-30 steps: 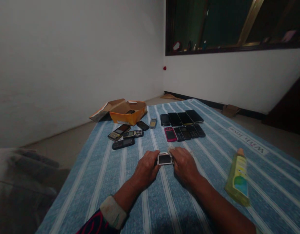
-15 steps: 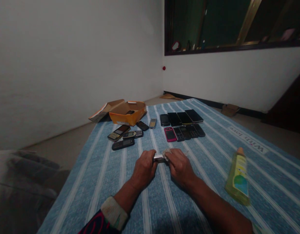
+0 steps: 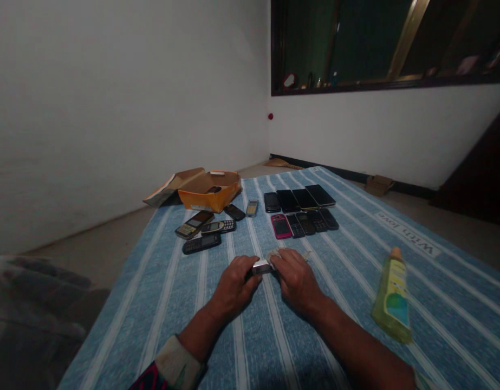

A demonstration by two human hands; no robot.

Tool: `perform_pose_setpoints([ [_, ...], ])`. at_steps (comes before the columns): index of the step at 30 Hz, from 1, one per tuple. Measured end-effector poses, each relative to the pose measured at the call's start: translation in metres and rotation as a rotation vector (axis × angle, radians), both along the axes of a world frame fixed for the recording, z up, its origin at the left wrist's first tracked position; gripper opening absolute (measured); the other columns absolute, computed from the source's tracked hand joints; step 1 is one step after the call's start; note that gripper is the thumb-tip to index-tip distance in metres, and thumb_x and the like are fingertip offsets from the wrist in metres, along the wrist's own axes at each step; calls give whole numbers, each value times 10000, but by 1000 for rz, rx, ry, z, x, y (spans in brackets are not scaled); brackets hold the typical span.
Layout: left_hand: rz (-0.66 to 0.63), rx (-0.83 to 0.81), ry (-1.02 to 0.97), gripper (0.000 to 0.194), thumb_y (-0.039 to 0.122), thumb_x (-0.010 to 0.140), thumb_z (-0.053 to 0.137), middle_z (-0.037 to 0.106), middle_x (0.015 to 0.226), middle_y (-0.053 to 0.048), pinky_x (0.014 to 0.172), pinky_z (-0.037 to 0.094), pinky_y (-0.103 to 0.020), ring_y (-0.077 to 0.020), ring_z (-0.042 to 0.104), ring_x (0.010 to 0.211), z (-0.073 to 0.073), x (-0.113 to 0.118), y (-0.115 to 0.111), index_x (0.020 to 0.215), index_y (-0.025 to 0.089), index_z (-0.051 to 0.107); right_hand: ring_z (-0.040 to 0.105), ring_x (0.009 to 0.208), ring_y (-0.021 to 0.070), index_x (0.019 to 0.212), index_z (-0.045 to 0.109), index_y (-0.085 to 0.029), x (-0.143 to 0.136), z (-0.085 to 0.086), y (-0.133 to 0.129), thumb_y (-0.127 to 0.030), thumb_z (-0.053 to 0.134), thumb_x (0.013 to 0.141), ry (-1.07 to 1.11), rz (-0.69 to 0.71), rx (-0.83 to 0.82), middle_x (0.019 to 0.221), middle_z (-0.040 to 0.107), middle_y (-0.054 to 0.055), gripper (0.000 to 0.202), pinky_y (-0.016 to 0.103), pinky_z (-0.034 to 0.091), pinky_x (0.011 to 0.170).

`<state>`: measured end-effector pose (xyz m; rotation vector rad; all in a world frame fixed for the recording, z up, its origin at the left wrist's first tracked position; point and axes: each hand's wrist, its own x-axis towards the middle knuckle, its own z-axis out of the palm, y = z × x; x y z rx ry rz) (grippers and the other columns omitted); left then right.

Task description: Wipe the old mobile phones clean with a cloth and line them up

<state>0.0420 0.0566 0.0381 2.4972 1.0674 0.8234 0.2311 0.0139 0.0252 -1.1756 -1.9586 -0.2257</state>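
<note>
Between my hands is a small silver-edged mobile phone [image 3: 262, 267], held edge-on above the striped cloth. My left hand [image 3: 235, 284] grips its left end with closed fingers. Pinched in my right hand [image 3: 296, 279] is a crumpled pale wipe or cloth [image 3: 274, 254], pressed against the phone's right end. Whether the right fingers also grip the phone itself is hidden. Beyond my hands, to the left, lie a black keypad phone [image 3: 201, 244], a grey-and-black phone [image 3: 218, 227] and a gold-toned phone [image 3: 194, 225]. A pink phone [image 3: 281, 226] heads a row of dark phones straight ahead.
An open orange box [image 3: 209, 200] with a phone inside stands at the back left. Behind the pink phone is a row of larger black phones [image 3: 288, 201]. A yellow-green bottle [image 3: 393, 298] lies at right on the blue striped cloth [image 3: 339, 346].
The phone has tilted slightly, showing more of its silver face and dark edge. Both hands still hold on. The whole view has shifted a little.
</note>
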Motion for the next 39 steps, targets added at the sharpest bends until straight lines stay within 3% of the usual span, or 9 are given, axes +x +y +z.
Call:
perform_pose_setpoints([
  [3,-65,-115,-45,296,353,921,454,652,907,-72,791,504,-343,-206,609,853,6,-7,2,1100,186,621,553,966,243,1084,623,-150,0,0,1,-83,378,929,-12,-10,29,936,625,116,297,380,487,833],
  [7,-127,-205,-40,323,367,963,386,654,915,-63,806,491,-319,-188,611,859,11,-10,5,1052,193,643,555,960,248,1057,627,-129,-2,-1,3,-68,397,916,-30,-8,73,943,630,131,277,386,476,847],
  [17,-141,-177,-80,341,407,962,387,581,744,-19,734,480,-285,-165,565,749,10,-8,6,783,201,591,561,1130,260,1171,590,-112,-34,-9,0,-37,396,891,-73,26,69,1134,657,161,349,485,383,1031],
  [23,-126,-222,-48,342,402,960,390,624,811,-40,744,475,-294,-181,588,793,14,-7,4,892,185,646,577,1103,257,1125,626,-140,-17,-8,3,-35,446,874,-61,-11,31,1124,673,137,326,491,389,1023],
  [31,-123,-225,-4,368,412,966,374,647,855,-52,768,458,-290,-186,585,832,17,-8,3,1007,189,663,610,980,252,1071,654,-131,8,-7,5,-42,443,873,-30,-120,26,996,689,138,303,419,488,907],
  [39,-132,-228,-44,369,413,965,375,614,783,-31,765,450,-295,-173,560,781,11,-5,6,836,180,631,591,1082,262,1110,631,-107,-27,-10,1,-56,425,890,-62,-42,128,1086,683,154,306,448,451,983],
])
